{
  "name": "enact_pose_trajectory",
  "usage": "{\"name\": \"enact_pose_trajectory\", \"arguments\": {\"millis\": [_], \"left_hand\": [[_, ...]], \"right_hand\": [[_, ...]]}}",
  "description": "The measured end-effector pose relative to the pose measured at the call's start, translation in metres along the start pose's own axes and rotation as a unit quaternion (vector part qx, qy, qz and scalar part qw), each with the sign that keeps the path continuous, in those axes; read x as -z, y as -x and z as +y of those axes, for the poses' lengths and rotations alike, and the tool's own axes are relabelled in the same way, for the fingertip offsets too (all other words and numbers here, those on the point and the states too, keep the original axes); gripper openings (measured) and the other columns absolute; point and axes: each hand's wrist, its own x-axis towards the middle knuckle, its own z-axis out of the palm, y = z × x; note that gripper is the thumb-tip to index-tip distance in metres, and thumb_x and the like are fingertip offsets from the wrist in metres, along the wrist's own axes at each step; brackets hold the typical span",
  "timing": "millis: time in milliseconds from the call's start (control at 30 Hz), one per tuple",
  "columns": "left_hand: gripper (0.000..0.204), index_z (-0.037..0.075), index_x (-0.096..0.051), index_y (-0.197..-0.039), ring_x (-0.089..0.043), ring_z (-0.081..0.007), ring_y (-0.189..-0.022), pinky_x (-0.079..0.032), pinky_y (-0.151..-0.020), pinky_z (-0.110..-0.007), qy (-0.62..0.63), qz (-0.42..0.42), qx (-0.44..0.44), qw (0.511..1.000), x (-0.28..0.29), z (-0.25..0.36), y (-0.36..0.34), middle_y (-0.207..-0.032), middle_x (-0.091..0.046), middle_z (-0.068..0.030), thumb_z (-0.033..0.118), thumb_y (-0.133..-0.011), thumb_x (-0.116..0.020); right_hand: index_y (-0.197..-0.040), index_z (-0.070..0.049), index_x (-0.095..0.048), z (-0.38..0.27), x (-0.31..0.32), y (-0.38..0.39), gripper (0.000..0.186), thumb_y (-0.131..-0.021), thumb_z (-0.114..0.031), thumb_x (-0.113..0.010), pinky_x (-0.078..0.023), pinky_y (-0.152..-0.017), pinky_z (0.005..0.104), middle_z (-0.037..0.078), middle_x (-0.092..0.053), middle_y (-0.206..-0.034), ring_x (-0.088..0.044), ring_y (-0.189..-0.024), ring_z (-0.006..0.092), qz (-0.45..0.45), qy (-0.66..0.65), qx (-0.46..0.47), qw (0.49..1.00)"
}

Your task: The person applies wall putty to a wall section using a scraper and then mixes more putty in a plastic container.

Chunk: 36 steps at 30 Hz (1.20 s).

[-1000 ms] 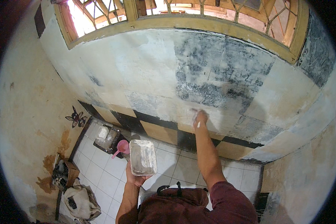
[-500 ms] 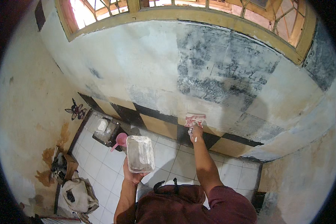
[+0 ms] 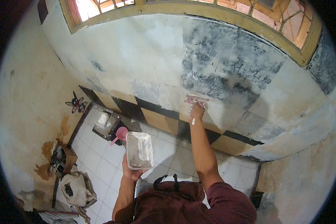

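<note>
My right hand [image 3: 197, 111] grips a wide scraper [image 3: 196, 99] smeared with white and pink, its blade against the wall [image 3: 153, 56] just under a dark, patchy square. White paste dots my fingers and wrist. My left hand [image 3: 132, 170] is closed round the near end of a rectangular tray [image 3: 139, 151], held out over the floor, its inside and rim coated with white paste. How much paste lies in the tray is hard to make out. Black and tan painted squares [image 3: 158, 121] run along the wall's lower part, below the scraper.
Left of the tray, a pink dipper [image 3: 120, 135] rests by a dark box [image 3: 107, 125] with white material on top. Further left are a cardboard box [image 3: 69, 158] of tools and a pale sack [image 3: 78, 188]. White tiles [image 3: 104, 160] cover the floor. A yellow-framed window [image 3: 168, 9] sits above.
My right hand has pushed the scraper up the wall, from above the black squares to the dark patch's lower edge. The tray in my left hand has barely moved.
</note>
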Motion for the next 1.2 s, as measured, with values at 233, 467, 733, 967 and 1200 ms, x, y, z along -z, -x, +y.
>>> {"name": "enact_pose_trajectory", "arguments": {"millis": [233, 467, 733, 967, 1200], "left_hand": [[0.059, 0.014, -0.046, -0.136, -0.062, -0.0288, -0.107, -0.055, -0.08, -0.051, 0.015, 0.005, -0.001, 1.0, -0.002, 0.004, 0.013, -0.126, -0.058, -0.0096, 0.053, -0.092, -0.034], [0.061, 0.013, -0.046, -0.135, -0.062, -0.0306, -0.105, -0.056, -0.078, -0.051, 0.029, 0.029, -0.026, 0.999, 0.005, 0.009, 0.021, -0.124, -0.058, -0.0106, 0.054, -0.092, -0.032], [0.058, 0.01, -0.047, -0.132, -0.065, -0.0297, -0.096, -0.058, -0.065, -0.045, 0.068, 0.012, -0.056, 0.996, 0.028, 0.01, 0.039, -0.117, -0.061, -0.0123, 0.052, -0.093, -0.032], [0.061, 0.01, -0.046, -0.133, -0.064, -0.0297, -0.1, -0.057, -0.07, -0.047, 0.059, 0.002, -0.067, 0.996, 0.037, 0.008, 0.036, -0.121, -0.059, -0.0121, 0.054, -0.093, -0.032], [0.061, 0.011, -0.045, -0.134, -0.063, -0.0297, -0.102, -0.057, -0.072, -0.048, 0.042, 0.055, -0.061, 0.996, 0.025, 0.011, 0.038, -0.122, -0.058, -0.0115, 0.054, -0.092, -0.033]], "right_hand": [[-0.109, -0.012, -0.057, 0.035, 0.024, 0.05, 0.022, -0.087, -0.009, -0.061, -0.043, -0.044, 0.0221, 0.005, -0.066, -0.089, -0.057, -0.058, 0.0139, 0.044, 0.097, -0.104, 0.989], [-0.107, -0.011, -0.058, -0.004, -0.034, -0.038, 0.019, -0.088, -0.007, -0.057, -0.046, -0.059, 0.0254, 0.006, -0.063, -0.093, -0.059, -0.073, 0.0161, 0.063, 0.079, -0.123, 0.987], [-0.104, -0.014, -0.057, 0.078, 0.011, 0.067, 0.017, -0.087, -0.012, -0.061, -0.045, -0.051, 0.0305, 0.0, -0.057, -0.081, -0.053, -0.063, 0.0145, 0.054, 0.043, -0.057, 0.996], [-0.105, -0.013, -0.058, 0.053, 0.026, 0.009, 0.021, -0.085, -0.016, -0.062, -0.043, -0.053, 0.0305, 0.001, -0.058, -0.08, -0.053, -0.063, 0.0154, 0.101, 0.183, -0.201, 0.957], [-0.115, -0.008, -0.057, 0.064, -0.017, 0.006, 0.035, -0.084, -0.021, -0.066, -0.047, -0.072, 0.0337, 0.006, -0.064, -0.096, -0.059, -0.084, 0.0189, 0.018, 0.124, -0.06, 0.99]]}}
